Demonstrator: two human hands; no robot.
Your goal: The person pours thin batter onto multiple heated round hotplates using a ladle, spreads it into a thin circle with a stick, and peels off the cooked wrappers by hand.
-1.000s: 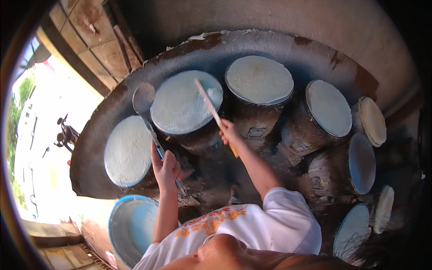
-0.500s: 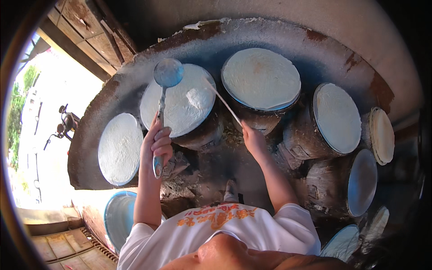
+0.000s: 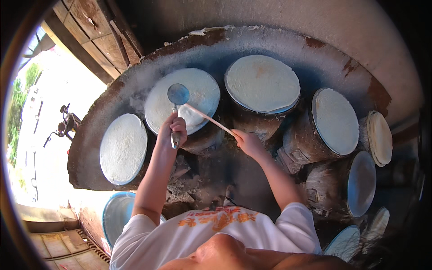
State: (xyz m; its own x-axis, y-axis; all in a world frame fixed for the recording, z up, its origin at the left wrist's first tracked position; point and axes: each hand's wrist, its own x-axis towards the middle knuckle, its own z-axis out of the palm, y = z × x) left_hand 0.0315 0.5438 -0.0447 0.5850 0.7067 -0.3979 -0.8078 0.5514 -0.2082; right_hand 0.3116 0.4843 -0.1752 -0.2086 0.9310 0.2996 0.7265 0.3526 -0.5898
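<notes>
A metal ladle (image 3: 178, 94) is gripped by its handle in my left hand (image 3: 174, 128); its round bowl appears over a round griddle (image 3: 198, 78) coated with pale batter. My right hand (image 3: 249, 143) pinches a thin wooden stick (image 3: 210, 119) at its near end. The stick's far tip reaches left over the same griddle, close to the ladle's neck. Beneath that tip a white mound of batter (image 3: 191, 119) lies near the griddle's front edge. Whether the ladle touches the batter I cannot tell.
Round griddles with pale sheets stand on both sides: one at left (image 3: 123, 148), one at centre right (image 3: 262, 83), one farther right (image 3: 336, 120). A stack of thin round flatbreads (image 3: 380, 138) sits beyond, near a bare griddle (image 3: 362, 183). A blue-rimmed bucket (image 3: 108, 216) is at lower left.
My left hand has moved right with the ladle, whose bowl is now lower in view. The stick's tip has swung left and nearer, and the batter mound has shifted toward the griddle's front edge.
</notes>
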